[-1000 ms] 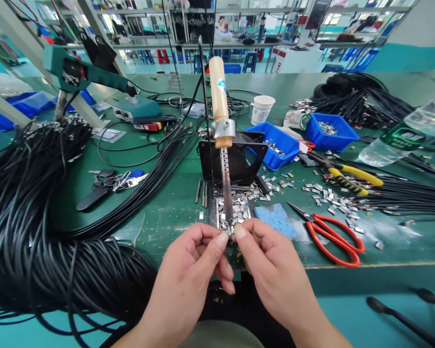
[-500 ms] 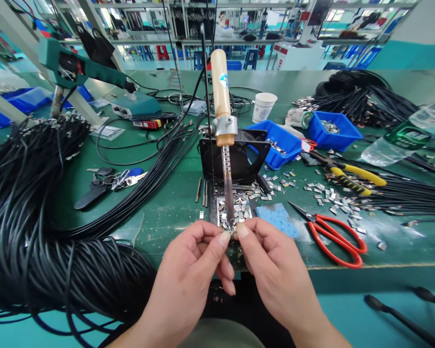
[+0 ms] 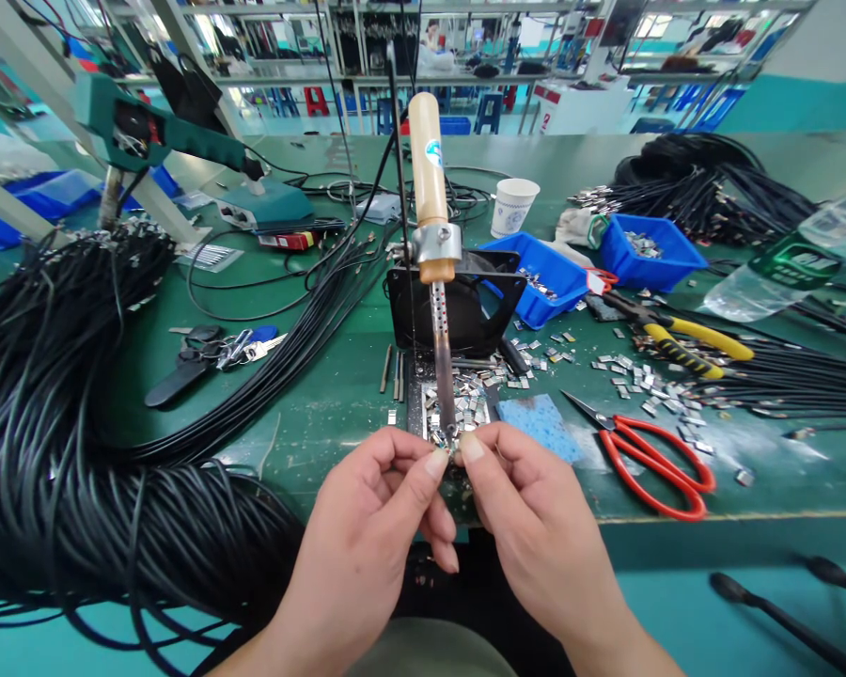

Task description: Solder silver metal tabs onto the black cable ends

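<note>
A soldering iron (image 3: 444,362) with a wooden handle is clamped upright in front of me, its tip pointing down. Right below the tip, my left hand (image 3: 377,512) and my right hand (image 3: 528,512) meet with thumbs and fingers pinched. What lies between the fingertips is too small and too covered to name. Small metal connector pieces (image 3: 474,406) are heaped behind the fingertips, under the iron. Beside my right hand lie a blue sponge (image 3: 540,425) and red-handled scissors (image 3: 659,461).
Black cables (image 3: 148,536) fill the left side. A black fan (image 3: 458,306) stands behind the iron. Blue bins (image 3: 560,296), yellow-handled pliers (image 3: 683,348) and a plastic bottle (image 3: 782,268) are on the right. A key bunch (image 3: 215,357) lies left, and a paper cup (image 3: 513,209) stands farther back.
</note>
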`<state>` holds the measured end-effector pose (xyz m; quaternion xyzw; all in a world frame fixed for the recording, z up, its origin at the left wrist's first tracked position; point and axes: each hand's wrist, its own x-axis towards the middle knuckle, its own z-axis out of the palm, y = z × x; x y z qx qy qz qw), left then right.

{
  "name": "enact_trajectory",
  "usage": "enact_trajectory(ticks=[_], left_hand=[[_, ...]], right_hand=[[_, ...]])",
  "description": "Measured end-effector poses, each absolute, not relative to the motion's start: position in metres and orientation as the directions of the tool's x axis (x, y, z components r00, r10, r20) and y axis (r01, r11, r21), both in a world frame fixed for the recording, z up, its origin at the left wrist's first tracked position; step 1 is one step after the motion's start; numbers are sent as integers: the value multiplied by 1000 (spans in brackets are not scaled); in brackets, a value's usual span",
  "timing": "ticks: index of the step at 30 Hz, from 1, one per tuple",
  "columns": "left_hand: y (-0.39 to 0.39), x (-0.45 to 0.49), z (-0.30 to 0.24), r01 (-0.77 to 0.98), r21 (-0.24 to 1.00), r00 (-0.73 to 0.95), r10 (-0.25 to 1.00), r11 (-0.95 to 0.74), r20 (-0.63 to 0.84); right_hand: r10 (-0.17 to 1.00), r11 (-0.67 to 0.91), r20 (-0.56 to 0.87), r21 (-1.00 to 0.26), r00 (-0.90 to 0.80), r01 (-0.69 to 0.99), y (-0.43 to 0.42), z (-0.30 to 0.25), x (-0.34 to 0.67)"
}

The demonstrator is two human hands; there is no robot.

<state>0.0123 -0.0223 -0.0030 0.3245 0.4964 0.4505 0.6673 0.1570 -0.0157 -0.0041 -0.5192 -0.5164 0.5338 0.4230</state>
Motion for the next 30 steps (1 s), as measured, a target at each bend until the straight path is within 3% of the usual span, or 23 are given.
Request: enact_trajectory(ticks=[19, 25, 30], left_hand=[[-22, 13, -2, -293, 878, 91, 925, 378, -368], [-26, 11, -3, -288, 866, 111, 913, 408, -393], [-31, 7, -7, -274, 865, 115, 908, 420, -404]], right_hand=[[989, -98, -107, -991, -99, 91, -14, -5, 156], [978, -171, -184, -978, -100, 119, -23, -7, 163], [983, -116, -130, -987, -128, 111, -38, -8, 179]])
